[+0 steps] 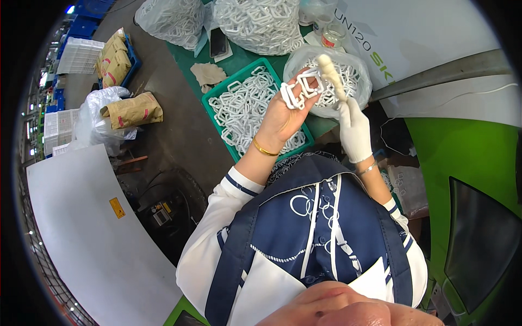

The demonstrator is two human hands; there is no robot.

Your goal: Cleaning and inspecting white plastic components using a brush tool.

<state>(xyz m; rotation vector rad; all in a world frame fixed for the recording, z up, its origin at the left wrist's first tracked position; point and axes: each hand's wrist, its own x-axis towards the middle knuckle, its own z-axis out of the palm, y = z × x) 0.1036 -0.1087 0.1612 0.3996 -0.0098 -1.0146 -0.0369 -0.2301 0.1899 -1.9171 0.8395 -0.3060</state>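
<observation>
Left hand (283,111): bare, gold bangle at wrist, raised over the tray; fingers curled, pinching a small cluster of white buckles (300,89). 
Right hand (353,127): white glove, fingers pressed together around a pale stick (331,76) that points up beside the buckles. 
Green tray (209,100): just beyond the left wrist, loaded with loose white buckles. 
Clear bag (361,73): right of tray, behind both hands, holding more buckles. 
Far: two larger bags (261,24) of buckles; phone (218,42) between them. 
Far left, floor: brown sacks (133,108).
</observation>
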